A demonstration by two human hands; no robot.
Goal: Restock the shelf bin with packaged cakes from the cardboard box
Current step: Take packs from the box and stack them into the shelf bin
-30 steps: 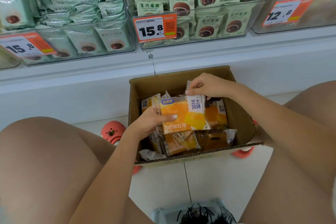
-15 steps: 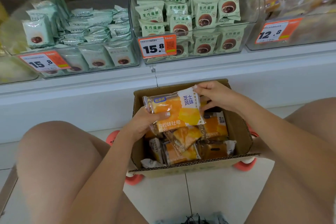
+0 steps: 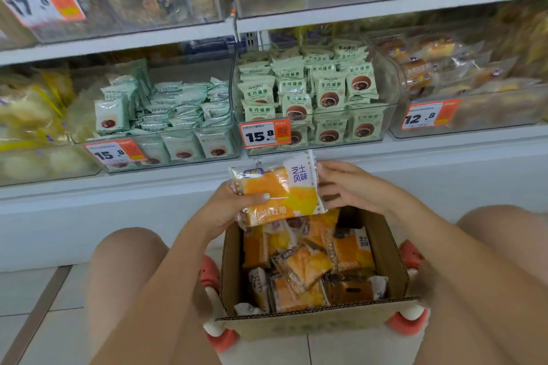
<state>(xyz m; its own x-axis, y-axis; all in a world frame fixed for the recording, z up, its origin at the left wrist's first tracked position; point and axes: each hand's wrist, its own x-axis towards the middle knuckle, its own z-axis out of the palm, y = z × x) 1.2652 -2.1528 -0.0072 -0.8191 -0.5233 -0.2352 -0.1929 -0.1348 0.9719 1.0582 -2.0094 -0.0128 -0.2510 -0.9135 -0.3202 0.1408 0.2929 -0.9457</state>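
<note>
1. Cakes in orange-and-white wrappers are the stock in hand; which shelf bin [image 3: 465,109] they belong in I cannot tell, though the blurred bin at far right under a 12.8 tag seems to hold similar loaves.
2. Shelving fills the far side, its clear bins holding green-wrapped sweets [image 3: 314,89] in the middle.
3. Near, between the knees, the cardboard box [image 3: 382,249] sits on the floor, still well filled with loose packets lying at odd angles.
4. Just above the box's far edge, a small stack of packaged cakes [image 3: 281,192] is held up.
5. Left hand [image 3: 225,207] grips the stack from the left, thumb across the front; right hand [image 3: 347,190] steadies its right edge, fingers loosely bent.
6. Risk: the slick wrappers could slide apart during the lift, dropping lower packets, since only the thumb clamps them.
</note>
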